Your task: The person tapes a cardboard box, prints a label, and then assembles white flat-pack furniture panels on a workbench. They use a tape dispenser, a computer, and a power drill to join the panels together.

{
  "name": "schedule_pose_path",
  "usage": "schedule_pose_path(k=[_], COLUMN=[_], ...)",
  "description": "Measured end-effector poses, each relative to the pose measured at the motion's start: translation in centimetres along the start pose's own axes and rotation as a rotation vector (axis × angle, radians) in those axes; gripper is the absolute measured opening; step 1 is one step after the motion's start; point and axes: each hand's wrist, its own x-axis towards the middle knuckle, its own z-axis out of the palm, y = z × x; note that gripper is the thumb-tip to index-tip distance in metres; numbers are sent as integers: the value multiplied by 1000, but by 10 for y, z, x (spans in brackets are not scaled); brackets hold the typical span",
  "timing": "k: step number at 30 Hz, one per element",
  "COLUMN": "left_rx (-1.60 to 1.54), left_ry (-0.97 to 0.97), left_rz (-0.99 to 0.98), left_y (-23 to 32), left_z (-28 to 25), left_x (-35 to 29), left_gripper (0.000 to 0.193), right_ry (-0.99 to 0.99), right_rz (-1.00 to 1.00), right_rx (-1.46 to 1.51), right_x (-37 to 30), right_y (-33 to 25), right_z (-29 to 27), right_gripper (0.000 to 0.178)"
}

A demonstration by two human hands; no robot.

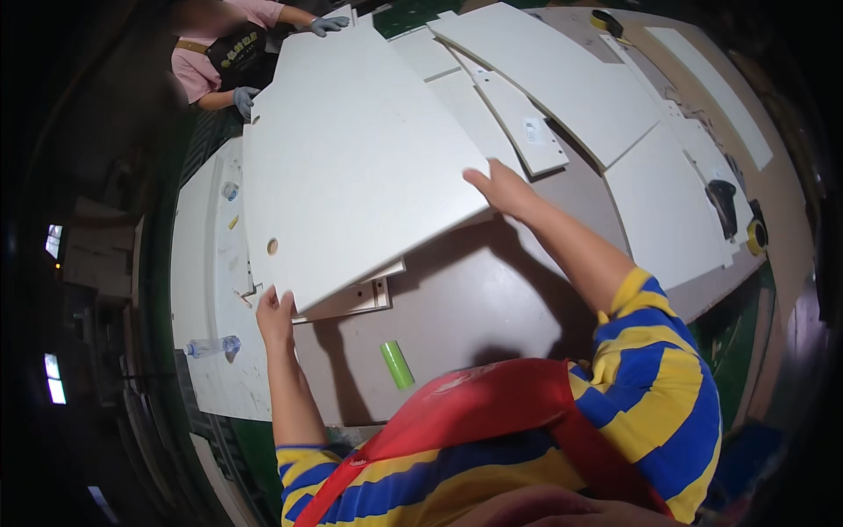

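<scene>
A large white board (360,149) with a round hole near its left edge is held up at a slant over the table. My left hand (277,316) is closed on its near left corner, and my right hand (502,189) grips its near right corner, thumb on top. At the far end, a co-worker's two grey-gloved hands touch the same board. Beneath it, the edges of other white panels (351,301) with dark holes stick out. A green cylinder (397,364) lies on the table in front of me.
More white boards (562,79) lie overlapping on the right. A black tool (723,206) and a yellow tape roll (757,235) sit near the right edge. On the left, a clear plastic bottle (211,346) lies on a white surface (198,263).
</scene>
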Motion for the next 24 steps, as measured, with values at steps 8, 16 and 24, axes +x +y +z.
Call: schedule_pose_path(k=[8, 16, 24], left_rx=[-91, -86, 301], left_ry=[-165, -166, -142], left_rz=[-522, -521, -265], left_y=[14, -23, 10], left_z=[-10, -8, -1], left_x=[-117, -159, -239], left_gripper=[56, 69, 75], right_ry=[-80, 104, 141], right_rz=[376, 315, 332], right_rx=[398, 191, 203], right_x=[-165, -232, -342], right_y=[5, 17, 43], right_z=[-44, -58, -65], right_gripper=[79, 79, 78])
